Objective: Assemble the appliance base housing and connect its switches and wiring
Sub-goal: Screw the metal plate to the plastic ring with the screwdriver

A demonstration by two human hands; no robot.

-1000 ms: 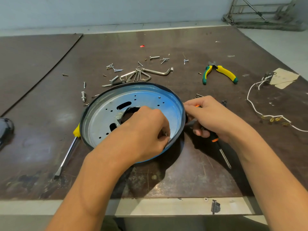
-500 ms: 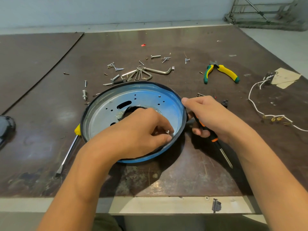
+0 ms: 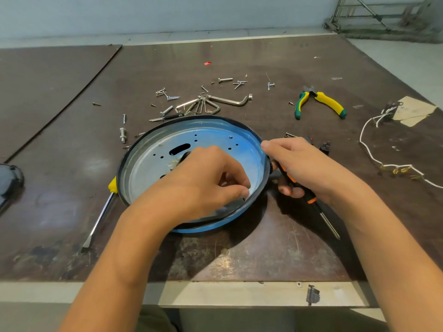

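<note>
Nearest the front edge of the bench [image 3: 215, 293], a little black clip [image 3: 312, 294] is sitting on the pale strip. Just beyond it both forearms are reaching in.

The left hand [image 3: 206, 183] is curling down inside the round base housing [image 3: 215, 133]. Its thumb and fingertips are closing in a pinch against the inner wall by the near-right rim. They are probably holding a small part, a screw or nut, though the fingers are hiding it.

The right hand [image 3: 302, 164] is gripping the orange screwdriver [image 3: 309, 197], whose shaft is pointing back toward the front edge. One of its fingers is stretching out to touch the housing's right rim.

The housing is lying open side up in the middle of the bench. Its left rim is resting over the handle of a yellow screwdriver [image 3: 98, 224], so it is likely sitting unevenly.

Behind it, loose screws [image 3: 172, 97] and a bunch of hex keys [image 3: 211, 105] are lying scattered. The pliers [image 3: 318, 101] are further right, and the white wiring [image 3: 366, 149] is trailing along the right edge, well apart from the housing.

The main risk is the small part slipping from the pinch. It could roll across the floor of the housing and drop through the slot or one of the holes. Pressing on the wall could also rock the housing on the handle beneath it and spoil the alignment. The right hand is doing two jobs at once, so its grip on the tool could be loosening.
</note>
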